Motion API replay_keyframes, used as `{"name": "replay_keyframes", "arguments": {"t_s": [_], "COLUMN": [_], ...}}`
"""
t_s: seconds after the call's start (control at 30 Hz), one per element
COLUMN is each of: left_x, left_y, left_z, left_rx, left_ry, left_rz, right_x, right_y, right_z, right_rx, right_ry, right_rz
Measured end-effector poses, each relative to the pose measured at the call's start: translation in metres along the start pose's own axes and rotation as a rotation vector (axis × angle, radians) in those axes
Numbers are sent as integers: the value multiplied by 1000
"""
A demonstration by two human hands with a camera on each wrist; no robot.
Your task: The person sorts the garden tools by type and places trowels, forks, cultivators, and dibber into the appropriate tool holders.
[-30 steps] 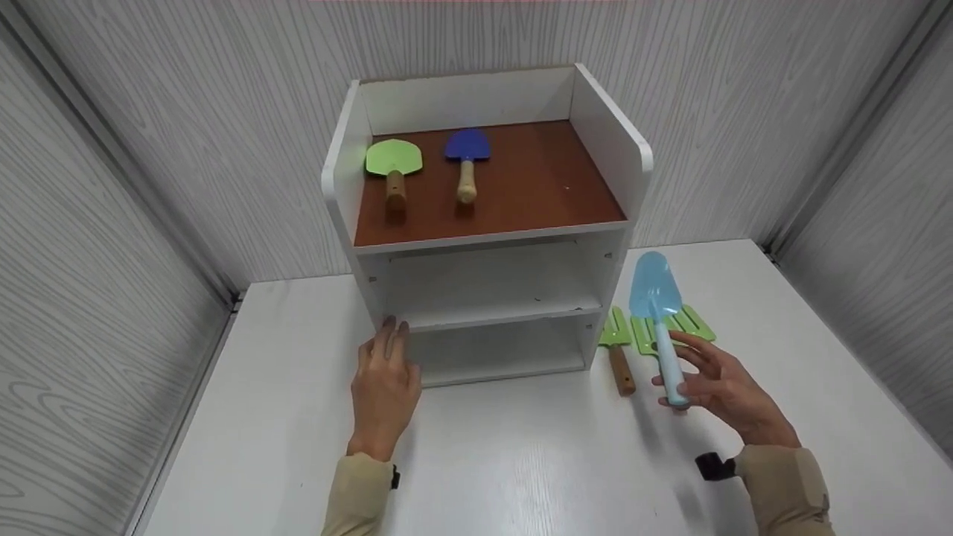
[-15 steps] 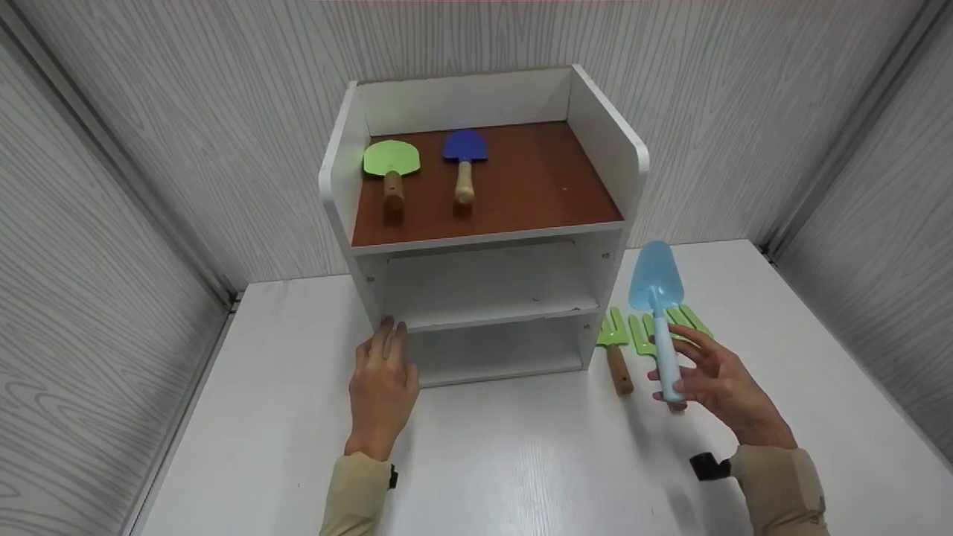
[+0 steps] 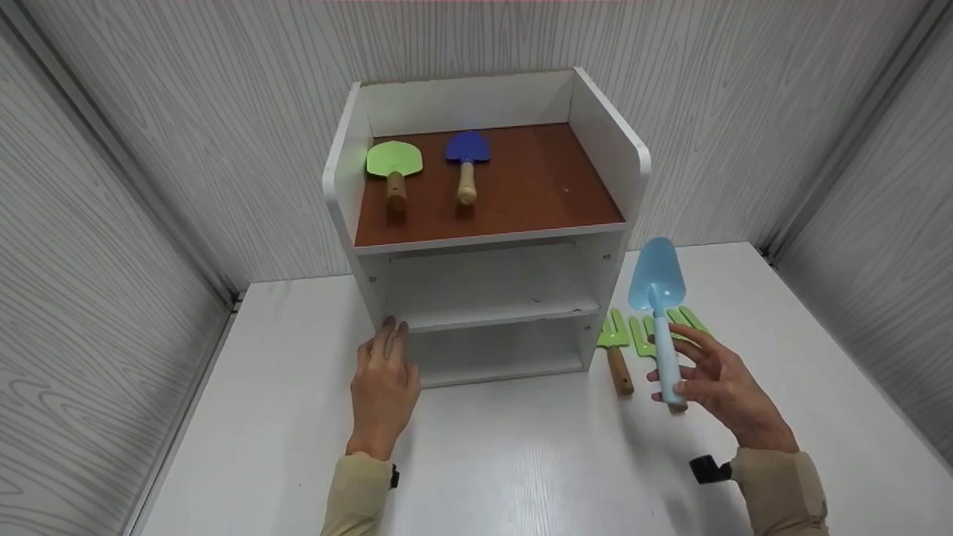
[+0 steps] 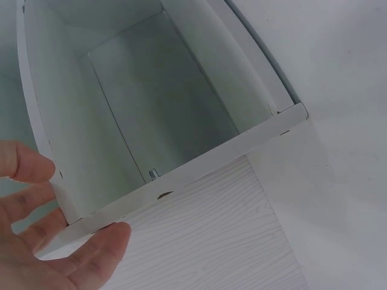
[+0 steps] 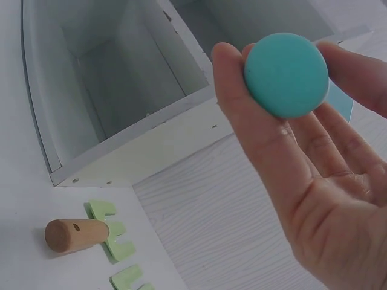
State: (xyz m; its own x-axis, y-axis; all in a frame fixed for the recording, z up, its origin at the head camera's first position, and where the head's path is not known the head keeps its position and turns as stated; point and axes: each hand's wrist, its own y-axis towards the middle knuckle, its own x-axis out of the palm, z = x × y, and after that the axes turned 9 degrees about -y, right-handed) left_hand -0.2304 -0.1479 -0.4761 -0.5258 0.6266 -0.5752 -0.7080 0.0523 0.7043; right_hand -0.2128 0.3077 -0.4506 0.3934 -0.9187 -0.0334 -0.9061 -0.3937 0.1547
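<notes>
My right hand point(image 3: 726, 387) pinches the pale blue handle of a hand trowel point(image 3: 657, 275), whose blade points up and away. In the right wrist view the trowel handle's round turquoise end point(image 5: 286, 75) faces the camera between thumb and fingers. My left hand point(image 3: 383, 394) rests with extended fingers on the left front edge of a white shelf unit point(image 3: 491, 321). The left wrist view shows left-hand fingertips point(image 4: 109, 241) touching that edge. On the brown top lie a green shovel point(image 3: 394, 158) and a blue shovel point(image 3: 467, 147), handles toward me.
Right of the unit, a green hand fork point(image 3: 619, 371) with a brown handle lies on the white table point(image 3: 521, 461). Another green fork point(image 3: 642, 339) is partly hidden behind the trowel and right hand. Wood-grain panels point(image 3: 707, 112) stand behind and on both sides.
My right hand has lifted the trowel slightly, its blade now a little higher and farther away. The left hand keeps its place on the shelf unit.
</notes>
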Motion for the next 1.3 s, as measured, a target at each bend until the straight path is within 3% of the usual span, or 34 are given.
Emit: {"name": "replay_keyframes", "arguments": {"t_s": [0.27,0.5,1.0,1.3], "left_x": [0,-1,1,0], "left_y": [-1,-1,0,-1], "left_z": [0,1,-2,-1], "left_rx": [-3,-20,25,21], "left_ry": [2,2,15,11], "left_rz": [-3,-6,13,9], "right_x": [5,7,10,10], "right_y": [4,9,16,17], "right_z": [-4,-4,-11,-11], "right_rx": [0,-48,-35,-65], "right_ry": [-39,-25,-73,-57], "right_rz": [5,-47,-24,-52]}}
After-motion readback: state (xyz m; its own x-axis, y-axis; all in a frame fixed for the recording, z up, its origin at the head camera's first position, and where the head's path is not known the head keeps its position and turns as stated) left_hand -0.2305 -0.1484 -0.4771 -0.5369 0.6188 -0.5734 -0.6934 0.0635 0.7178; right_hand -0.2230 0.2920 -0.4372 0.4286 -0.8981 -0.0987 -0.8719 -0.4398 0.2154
